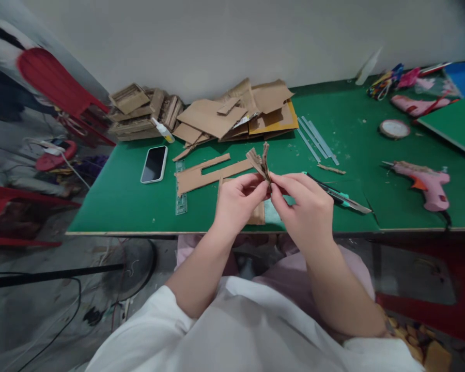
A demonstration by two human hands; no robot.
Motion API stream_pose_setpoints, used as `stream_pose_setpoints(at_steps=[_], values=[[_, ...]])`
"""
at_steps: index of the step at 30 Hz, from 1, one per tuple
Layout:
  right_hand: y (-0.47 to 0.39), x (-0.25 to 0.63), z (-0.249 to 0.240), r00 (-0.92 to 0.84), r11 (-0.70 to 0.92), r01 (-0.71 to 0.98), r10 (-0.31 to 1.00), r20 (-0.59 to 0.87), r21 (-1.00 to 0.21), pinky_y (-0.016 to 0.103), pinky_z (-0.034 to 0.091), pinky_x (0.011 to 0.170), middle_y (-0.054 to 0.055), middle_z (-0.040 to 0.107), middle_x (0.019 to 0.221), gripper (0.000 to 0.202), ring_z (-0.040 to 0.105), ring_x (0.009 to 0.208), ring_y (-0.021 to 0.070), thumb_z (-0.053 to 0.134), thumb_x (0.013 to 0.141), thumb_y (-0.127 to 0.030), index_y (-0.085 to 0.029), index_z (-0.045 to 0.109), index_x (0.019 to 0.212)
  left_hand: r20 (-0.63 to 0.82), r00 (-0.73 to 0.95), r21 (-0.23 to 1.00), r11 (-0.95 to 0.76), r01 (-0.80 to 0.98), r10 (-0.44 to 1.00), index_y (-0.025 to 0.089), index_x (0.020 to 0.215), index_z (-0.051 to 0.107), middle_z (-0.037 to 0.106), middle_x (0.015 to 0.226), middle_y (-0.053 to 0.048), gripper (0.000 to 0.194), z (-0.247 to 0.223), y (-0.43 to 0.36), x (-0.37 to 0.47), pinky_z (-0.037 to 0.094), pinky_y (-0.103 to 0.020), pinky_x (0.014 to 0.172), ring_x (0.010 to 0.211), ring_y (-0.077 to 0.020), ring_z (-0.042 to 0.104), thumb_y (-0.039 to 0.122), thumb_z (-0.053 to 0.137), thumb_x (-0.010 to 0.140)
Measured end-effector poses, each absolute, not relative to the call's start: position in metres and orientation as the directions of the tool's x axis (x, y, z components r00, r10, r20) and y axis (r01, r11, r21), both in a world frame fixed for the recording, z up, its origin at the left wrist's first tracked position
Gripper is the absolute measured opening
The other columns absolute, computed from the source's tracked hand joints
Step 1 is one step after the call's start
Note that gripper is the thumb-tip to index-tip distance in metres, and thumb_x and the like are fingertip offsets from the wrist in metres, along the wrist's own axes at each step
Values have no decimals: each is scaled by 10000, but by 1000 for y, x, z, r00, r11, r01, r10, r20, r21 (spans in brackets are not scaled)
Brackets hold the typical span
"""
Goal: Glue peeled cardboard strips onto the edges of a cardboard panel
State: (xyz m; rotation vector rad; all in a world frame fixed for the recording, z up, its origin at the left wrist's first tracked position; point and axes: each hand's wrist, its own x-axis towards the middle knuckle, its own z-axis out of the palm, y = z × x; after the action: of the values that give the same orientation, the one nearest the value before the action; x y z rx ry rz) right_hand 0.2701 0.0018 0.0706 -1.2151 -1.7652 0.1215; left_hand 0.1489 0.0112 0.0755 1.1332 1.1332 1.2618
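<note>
Between my two hands, above the table's front edge, is a small bundle of thin cardboard strips (pixel 260 161) whose upper ends fan apart. My left hand (pixel 241 200) pinches its lower end from the left, thumb against fingers. From the right, my right hand (pixel 304 200) pinches the same end, fingertips almost touching the left ones. Under the left hand lies a flat cardboard piece (pixel 258 214), partly hidden. A notched cardboard cutout (pixel 194 178) rests to the left across a clear ruler (pixel 181 202). Beside my right hand is a utility knife (pixel 349 200) with its blade out.
A phone (pixel 154 164), a glue bottle (pixel 163 131) and stacked cardboard (pixel 217 119) occupy the left and back. Glue sticks (pixel 318 137) lie behind my right hand. Farther right are a tape roll (pixel 394 129) and a pink glue gun (pixel 426 181). A red chair (pixel 56 82) stands left.
</note>
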Motion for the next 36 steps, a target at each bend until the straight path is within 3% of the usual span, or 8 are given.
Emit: stream_pose_setpoints(at_steps=[6, 15, 21, 26, 36], values=[[1, 269, 68, -116, 510, 726, 752, 649, -461, 262, 465, 719, 75, 646, 881, 257, 579, 796, 148, 458, 837, -177, -156, 632, 1024, -20, 25, 987, 24, -159, 999, 131, 831, 650, 662, 753, -24, 188, 71, 15, 147, 525, -225, 665, 687, -115, 612, 209, 669, 660], [2, 270, 62, -195, 528, 719, 777, 599, -451, 260, 451, 688, 68, 635, 855, 276, 569, 763, 149, 436, 848, -168, -173, 621, 1052, -88, 1, 973, 86, -214, 996, 111, 808, 630, 648, 732, -27, 198, 61, 15, 147, 531, -273, 697, 683, -124, 608, 206, 666, 638], [2, 258, 46, -216, 524, 775, 746, 630, -354, 261, 459, 680, 81, 639, 826, 271, 570, 748, 158, 432, 848, -158, -150, 627, 1036, -153, -35, 964, 141, -225, 988, 109, 697, 604, 615, 633, 5, 128, 48, 17, 141, 519, -247, 653, 617, -109, 590, 186, 655, 608], [4, 249, 35, -249, 532, 800, 716, 653, -278, 269, 467, 677, 94, 639, 823, 270, 565, 753, 169, 437, 837, -131, -118, 623, 1033, -214, -50, 950, 196, -243, 975, 102, 729, 613, 619, 633, 7, 138, 40, 19, 137, 498, -220, 609, 572, -90, 569, 161, 624, 604], [7, 246, 31, -275, 546, 778, 741, 612, -311, 297, 489, 696, 98, 637, 847, 303, 573, 771, 178, 441, 840, -169, -152, 605, 1095, -211, -86, 948, 182, -262, 974, 106, 765, 627, 626, 661, -7, 167, 38, 20, 134, 488, -220, 629, 648, -108, 576, 165, 612, 609]])
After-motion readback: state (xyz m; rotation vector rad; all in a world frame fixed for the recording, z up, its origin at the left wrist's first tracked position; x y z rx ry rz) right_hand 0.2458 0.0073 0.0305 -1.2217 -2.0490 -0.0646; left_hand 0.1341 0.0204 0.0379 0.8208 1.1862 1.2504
